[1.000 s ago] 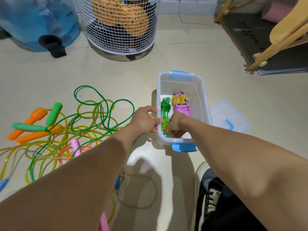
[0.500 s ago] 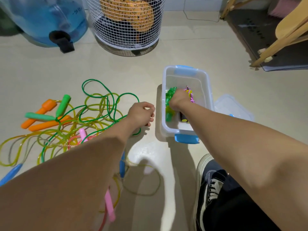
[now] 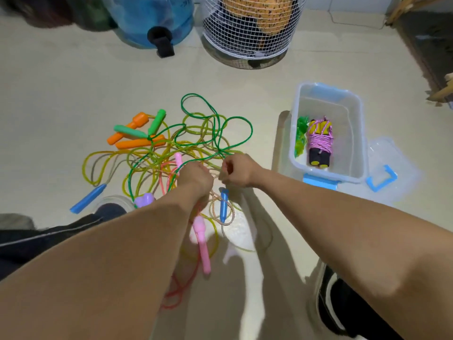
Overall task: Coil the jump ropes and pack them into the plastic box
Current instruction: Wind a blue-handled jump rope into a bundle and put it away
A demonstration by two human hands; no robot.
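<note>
Both hands sit at the tangle's [image 3: 171,153] near edge: left hand [image 3: 195,177] grips pink cord, right hand [image 3: 236,174] pinches a strand; box [image 3: 297,111] lies right, nearer right hand

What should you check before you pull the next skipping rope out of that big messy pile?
1. Room in the plastic box: ok, only the green rope bundle and the purple rope bundle lie inside.
2. Lid off: ok, it lies beside the box.
3. Ropes untangled: not ok, the rope pile is knotted together.
4. Both hands on one rope: cannot tell; left hand and right hand are curled over the cords.
5. Both handles found: cannot tell.
</note>
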